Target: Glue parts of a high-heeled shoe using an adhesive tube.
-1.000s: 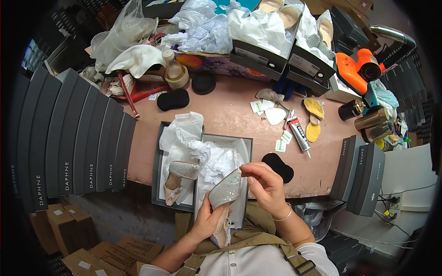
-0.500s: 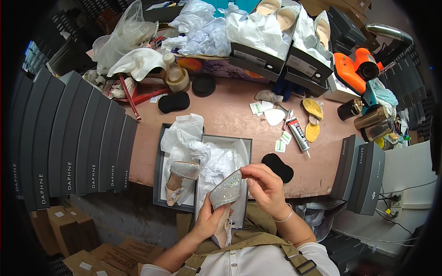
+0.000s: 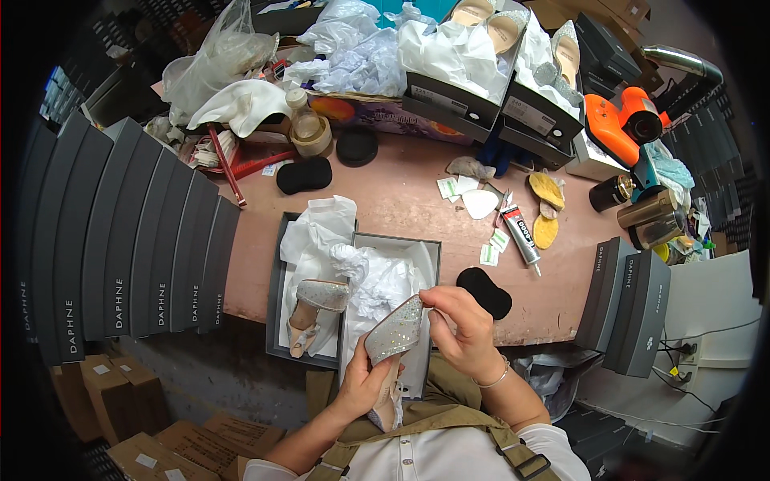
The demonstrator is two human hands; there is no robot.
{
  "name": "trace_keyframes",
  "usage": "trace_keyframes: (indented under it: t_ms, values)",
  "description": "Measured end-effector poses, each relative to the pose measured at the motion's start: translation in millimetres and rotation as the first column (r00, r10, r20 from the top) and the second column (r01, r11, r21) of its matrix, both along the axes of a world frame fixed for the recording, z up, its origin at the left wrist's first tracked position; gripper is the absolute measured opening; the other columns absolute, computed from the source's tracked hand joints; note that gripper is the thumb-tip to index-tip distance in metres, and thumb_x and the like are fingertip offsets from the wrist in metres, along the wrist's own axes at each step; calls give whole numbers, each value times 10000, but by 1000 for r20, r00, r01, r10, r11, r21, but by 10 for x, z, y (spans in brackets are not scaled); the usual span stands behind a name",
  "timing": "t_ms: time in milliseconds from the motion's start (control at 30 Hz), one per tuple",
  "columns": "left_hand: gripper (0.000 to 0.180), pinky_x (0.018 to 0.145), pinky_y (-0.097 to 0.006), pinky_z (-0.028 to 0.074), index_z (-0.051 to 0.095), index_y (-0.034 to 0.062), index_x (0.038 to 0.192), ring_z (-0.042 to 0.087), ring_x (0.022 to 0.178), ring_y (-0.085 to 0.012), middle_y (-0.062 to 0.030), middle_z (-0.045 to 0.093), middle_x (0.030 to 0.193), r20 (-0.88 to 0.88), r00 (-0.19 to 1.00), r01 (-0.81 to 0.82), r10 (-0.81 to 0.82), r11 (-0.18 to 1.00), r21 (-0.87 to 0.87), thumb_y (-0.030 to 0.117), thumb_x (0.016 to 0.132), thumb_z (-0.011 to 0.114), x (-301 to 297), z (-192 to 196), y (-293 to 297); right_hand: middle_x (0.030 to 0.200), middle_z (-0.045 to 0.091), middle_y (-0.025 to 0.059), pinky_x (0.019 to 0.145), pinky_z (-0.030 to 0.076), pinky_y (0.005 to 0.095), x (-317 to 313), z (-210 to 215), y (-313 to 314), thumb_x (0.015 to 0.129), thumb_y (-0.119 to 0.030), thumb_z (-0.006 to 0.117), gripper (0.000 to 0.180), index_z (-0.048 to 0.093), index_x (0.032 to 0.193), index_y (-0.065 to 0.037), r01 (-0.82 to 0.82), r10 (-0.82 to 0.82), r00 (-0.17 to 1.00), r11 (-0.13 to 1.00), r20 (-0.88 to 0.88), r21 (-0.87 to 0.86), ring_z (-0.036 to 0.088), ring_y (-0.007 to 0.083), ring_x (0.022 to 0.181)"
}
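A silver glitter shoe with a pointed toe is held over the near edge of the table. My left hand is closed round its middle, below the sparkling upper. With bent fingers my right hand pinches at the tip of the toe; whether anything small is between those fingertips is hidden. The matching shoe lies in the left half of an open grey shoebox. Crumpled white tissue paper fills much of the box's right half, just beyond the held shoe.
Grey shoeboxes stand in a row at left, more at right. A black pad, a glue tube and yellow sponges lie on the pink table. Boxed glitter shoes and an orange tool are behind.
The view has shifted very slightly. Both hands keep the same hold on the shoe, the right fingers still at its toe tip.
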State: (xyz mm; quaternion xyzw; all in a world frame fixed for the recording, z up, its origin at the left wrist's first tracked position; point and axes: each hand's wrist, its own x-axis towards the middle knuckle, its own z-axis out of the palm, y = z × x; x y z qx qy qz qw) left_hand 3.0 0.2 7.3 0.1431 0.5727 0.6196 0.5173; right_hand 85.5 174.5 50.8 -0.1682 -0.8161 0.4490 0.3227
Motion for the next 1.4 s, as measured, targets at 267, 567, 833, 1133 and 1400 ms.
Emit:
trace_keyframes:
  t_ms: [267, 567, 833, 1133, 1400]
  values:
    - [364, 681, -297, 524, 348, 30, 1261, 623, 803, -165, -120, 566, 1076, -4, 1000, -14, 14, 1000, 15, 55, 913, 451, 12, -68, -15, 964, 614, 154, 743, 494, 296, -9, 11, -18, 739, 90, 574, 328, 604, 1060, 27, 0, 0, 1000, 1000, -7, -8, 617, 227, 825]
    - [354, 689, -302, 526, 351, 31, 1257, 626, 805, -174, -124, 568, 1069, 26, 999, -28, 27, 999, 38, 47, 915, 441, 38, -89, -3, 1010, 600, 135, 801, 497, 297, 44, -22, -11, 831, 47, 528, 272, 568, 1100, 43, -37, 36, 999, 972, -10, -233, 612, 190, 867]
    - [394, 786, -337, 520, 332, 43, 1297, 625, 890, -203, -119, 561, 1121, 186, 979, 54, -82, 987, 154, 39, 923, 457, -7, -224, -73, 1064, 582, 114, 836, 490, 297, 129, -141, 4, 894, -1, 513, 202, 530, 1093, 32, -85, -147, 952, 719, -270, -690, 607, 171, 930]
    - [484, 817, -378, 513, 310, 64, 1348, 628, 919, -250, -134, 554, 1143, 237, 928, 219, -288, 935, 277, 20, 887, 449, -26, -246, -88, 1047, 548, 125, 857, 482, 305, 202, 134, -158, 861, -9, 554, 175, 550, 1031, 37, -157, 71, 979, 859, -189, -487, 579, 181, 928]
    - [513, 846, -389, 506, 290, 40, 1367, 614, 966, -276, -138, 532, 1187, 259, 878, 290, -402, 879, 378, 82, 893, 482, -16, -261, -94, 1007, 587, 132, 862, 447, 304, 282, 295, -268, 796, 29, 605, 206, 586, 1001, 37, -163, 118, 984, 906, -136, -391, 574, 192, 952]
